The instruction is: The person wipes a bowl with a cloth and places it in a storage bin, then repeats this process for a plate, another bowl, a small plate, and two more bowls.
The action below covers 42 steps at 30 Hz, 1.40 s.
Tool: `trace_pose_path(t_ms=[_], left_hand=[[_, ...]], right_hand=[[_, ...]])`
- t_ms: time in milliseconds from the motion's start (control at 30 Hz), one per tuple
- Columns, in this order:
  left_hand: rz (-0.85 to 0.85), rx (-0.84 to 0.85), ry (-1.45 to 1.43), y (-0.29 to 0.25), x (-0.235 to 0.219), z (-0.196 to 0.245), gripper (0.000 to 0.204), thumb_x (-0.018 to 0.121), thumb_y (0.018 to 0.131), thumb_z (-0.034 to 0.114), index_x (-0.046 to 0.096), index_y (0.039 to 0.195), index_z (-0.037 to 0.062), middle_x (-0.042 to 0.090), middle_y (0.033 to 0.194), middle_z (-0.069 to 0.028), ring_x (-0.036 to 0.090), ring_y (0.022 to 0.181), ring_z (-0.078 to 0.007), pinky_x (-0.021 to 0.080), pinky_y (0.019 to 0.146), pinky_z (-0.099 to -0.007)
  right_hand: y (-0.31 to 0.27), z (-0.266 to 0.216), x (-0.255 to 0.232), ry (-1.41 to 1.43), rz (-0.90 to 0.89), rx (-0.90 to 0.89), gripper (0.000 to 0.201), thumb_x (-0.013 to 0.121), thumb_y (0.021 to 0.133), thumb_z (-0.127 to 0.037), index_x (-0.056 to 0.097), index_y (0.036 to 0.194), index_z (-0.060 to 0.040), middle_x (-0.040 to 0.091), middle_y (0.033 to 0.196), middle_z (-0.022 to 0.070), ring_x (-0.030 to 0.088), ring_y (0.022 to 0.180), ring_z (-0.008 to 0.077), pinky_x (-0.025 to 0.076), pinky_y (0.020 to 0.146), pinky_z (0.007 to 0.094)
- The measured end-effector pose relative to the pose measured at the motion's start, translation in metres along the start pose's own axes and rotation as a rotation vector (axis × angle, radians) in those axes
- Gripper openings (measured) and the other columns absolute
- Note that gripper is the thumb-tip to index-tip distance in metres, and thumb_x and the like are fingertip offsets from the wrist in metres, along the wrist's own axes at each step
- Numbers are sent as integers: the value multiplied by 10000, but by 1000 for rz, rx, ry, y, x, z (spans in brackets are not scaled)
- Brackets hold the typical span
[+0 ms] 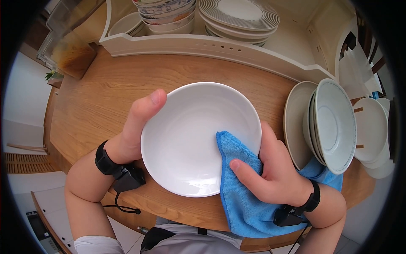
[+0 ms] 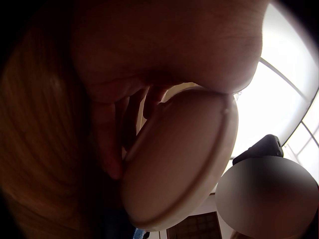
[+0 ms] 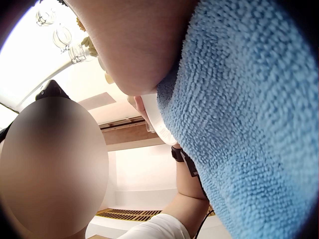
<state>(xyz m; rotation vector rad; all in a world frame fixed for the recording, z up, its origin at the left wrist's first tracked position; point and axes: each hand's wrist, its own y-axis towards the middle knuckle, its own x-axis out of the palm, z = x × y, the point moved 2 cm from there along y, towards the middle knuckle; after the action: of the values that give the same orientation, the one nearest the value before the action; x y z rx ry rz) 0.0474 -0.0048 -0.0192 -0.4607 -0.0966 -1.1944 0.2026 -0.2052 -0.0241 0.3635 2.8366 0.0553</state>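
Observation:
A deep white plate (image 1: 190, 127) is held above the table, its inside facing up. My left hand (image 1: 137, 120) grips its left edge with the thumb on the rim. In the left wrist view the fingers (image 2: 109, 144) reach beneath the plate's underside (image 2: 174, 159). At the plate's right side, my right hand (image 1: 281, 173) holds a blue microfibre cloth (image 1: 241, 165), thumb lying over it. One corner of the cloth lies on the plate's inner surface, and the rest hangs below toward the table's front edge. Cloth fills much of the right wrist view, hiding the right fingertips.
At right, several bowls (image 1: 336, 127) lean beside a plate (image 1: 294, 122), with more blue cloth beneath. Behind them, white dishes (image 1: 372, 131) stand farther right. A cream rack (image 1: 177, 45) at the back holds stacked bowls (image 1: 169, 19) and plates (image 1: 241, 19). A clear container (image 1: 72, 55) sits at back left.

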Motion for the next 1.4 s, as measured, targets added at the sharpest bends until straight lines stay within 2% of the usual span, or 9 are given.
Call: trace_pose_path(t_ms=[1400], left_hand=[[-12, 5, 18, -1, 2, 1, 789, 403, 987, 645, 549, 1359, -35, 644, 1273, -182, 634, 1144, -230, 508, 951, -342]], right_hand=[[0, -1, 0, -44, 3, 34, 476, 647, 926, -161, 405, 1258, 80, 660, 816, 198, 682, 645, 296, 531, 598, 361]])
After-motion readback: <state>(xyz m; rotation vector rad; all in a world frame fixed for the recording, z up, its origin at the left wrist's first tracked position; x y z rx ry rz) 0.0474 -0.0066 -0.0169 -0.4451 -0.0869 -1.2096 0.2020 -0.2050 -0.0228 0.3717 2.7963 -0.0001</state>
